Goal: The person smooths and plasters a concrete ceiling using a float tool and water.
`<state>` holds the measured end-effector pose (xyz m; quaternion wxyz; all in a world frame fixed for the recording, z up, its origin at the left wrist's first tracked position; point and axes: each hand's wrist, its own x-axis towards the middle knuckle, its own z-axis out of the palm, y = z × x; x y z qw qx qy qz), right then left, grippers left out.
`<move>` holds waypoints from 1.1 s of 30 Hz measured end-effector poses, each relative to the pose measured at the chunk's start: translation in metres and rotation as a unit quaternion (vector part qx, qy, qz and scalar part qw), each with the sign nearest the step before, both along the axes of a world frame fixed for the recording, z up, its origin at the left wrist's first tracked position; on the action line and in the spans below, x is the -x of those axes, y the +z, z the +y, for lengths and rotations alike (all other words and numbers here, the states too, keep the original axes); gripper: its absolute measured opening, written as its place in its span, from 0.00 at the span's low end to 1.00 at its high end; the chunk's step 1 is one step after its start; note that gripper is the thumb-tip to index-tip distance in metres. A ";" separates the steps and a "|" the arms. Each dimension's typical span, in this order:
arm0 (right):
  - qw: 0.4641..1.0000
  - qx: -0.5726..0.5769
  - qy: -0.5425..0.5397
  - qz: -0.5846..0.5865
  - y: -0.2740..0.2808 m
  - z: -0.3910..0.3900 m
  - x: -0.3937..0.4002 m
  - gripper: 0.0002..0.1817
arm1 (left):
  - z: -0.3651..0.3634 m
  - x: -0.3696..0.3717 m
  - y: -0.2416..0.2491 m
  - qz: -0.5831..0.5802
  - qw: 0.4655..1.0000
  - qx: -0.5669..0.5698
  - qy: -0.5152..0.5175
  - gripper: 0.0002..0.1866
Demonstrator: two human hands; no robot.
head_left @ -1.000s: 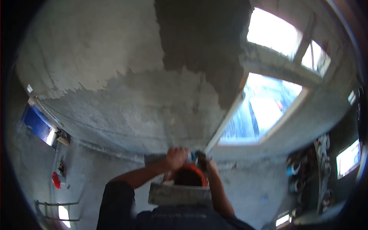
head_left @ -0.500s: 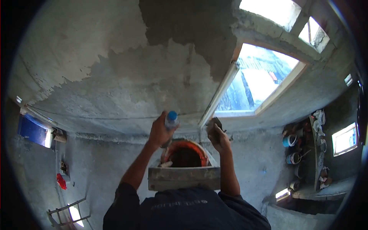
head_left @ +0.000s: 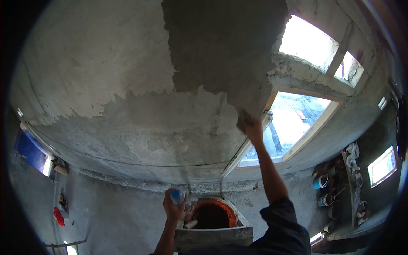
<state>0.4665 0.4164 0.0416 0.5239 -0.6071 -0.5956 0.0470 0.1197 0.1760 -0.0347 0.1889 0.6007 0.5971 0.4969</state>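
two hands show in the head view, and both have shifted since the earlier frames: the right hand (head_left: 251, 125), which was down by the bucket with a dark wad of mortar, is now stretched up at about one o'clock from centre, pressed against the lower edge of the wet plaster patch (head_left: 221, 51) beside the window frame (head_left: 248, 146); its fingers look curled around something dark, though what exactly cannot be told. that reads as mortar being carried from the bucket to the wall. the left hand (head_left: 174, 208), raised higher half a second ago, has dropped to roughly six o'clock and grips a clear bottle with a blue cap (head_left: 177, 196), fingers wrapped round it, just left of the orange bucket (head_left: 213, 212). the bucket's inside is dark, its contents hidden in shadow; a grey board (head_left: 212, 237) lies across its near rim. at four o'clock, small tins (head_left: 325, 191) sit on a ledge, contents unclear.
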 end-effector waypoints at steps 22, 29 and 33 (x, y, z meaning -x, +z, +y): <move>0.899 -0.418 -0.038 -0.127 0.265 0.131 0.060 0.35 | -0.012 0.034 0.004 0.029 0.989 0.016 0.143 0.25; 0.880 -0.345 -0.006 -0.327 0.214 0.140 0.098 0.34 | -0.003 0.027 -0.002 0.052 0.990 -0.010 0.127 0.26; 0.914 -0.329 0.015 -0.238 0.229 0.125 0.074 0.35 | -0.003 0.024 0.007 0.023 0.994 -0.011 0.108 0.26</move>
